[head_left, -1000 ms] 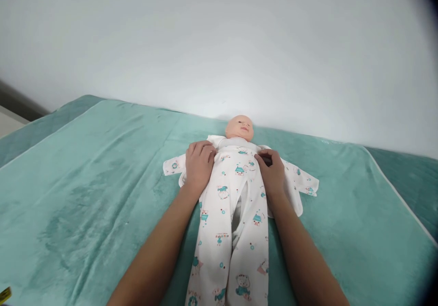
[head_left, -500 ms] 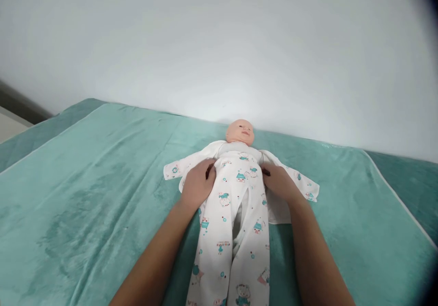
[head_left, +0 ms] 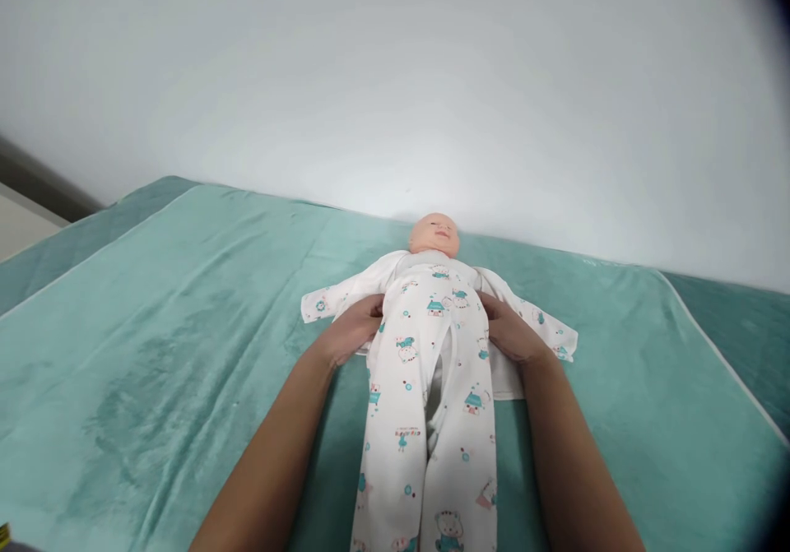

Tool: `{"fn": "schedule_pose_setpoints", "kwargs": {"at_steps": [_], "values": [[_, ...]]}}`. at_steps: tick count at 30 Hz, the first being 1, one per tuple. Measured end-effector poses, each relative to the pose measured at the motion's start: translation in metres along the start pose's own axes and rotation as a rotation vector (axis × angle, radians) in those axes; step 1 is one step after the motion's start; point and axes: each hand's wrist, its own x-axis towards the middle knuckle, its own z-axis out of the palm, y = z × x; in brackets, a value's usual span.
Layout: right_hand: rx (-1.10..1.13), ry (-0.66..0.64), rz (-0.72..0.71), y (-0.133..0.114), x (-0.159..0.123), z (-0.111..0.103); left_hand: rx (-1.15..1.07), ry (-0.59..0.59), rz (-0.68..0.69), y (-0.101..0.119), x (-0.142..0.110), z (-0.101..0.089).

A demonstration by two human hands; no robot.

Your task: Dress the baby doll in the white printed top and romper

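Observation:
A baby doll (head_left: 434, 234) lies on its back on a teal blanket (head_left: 154, 354), head toward the wall. It wears white printed trousers (head_left: 425, 387) pulled up to the chest, and an open white printed top (head_left: 327, 301) is spread out under it with sleeves out to both sides. My left hand (head_left: 353, 330) grips the doll's left side at the trousers' edge, fingers curled under. My right hand (head_left: 509, 330) does the same on the other side. The fingertips of both hands are hidden under the cloth.
A plain white wall (head_left: 395, 83) rises right behind the doll's head. The blanket's white piped edge (head_left: 722, 363) runs along the right, with darker teal bedding beyond it. A strip of floor and skirting shows at the far left (head_left: 30, 206).
Both hands have slid down from the doll's chest to its sides and tucked under the trousers' edges. The doll has shifted slightly right, and the trouser legs lie straighter.

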Motion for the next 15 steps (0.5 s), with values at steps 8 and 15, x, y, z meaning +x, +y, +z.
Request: {"fn": "schedule_pose_setpoints", "kwargs": {"at_steps": [8,15], "values": [[0.122,0.136,-0.074,0.002,0.007,0.016,-0.402,-0.048,0.001,-0.009,0.000,0.018],[0.032,0.352,-0.108,0.003,0.014,0.033,-0.455,0.282,0.062,0.004,-0.001,0.033]]}}
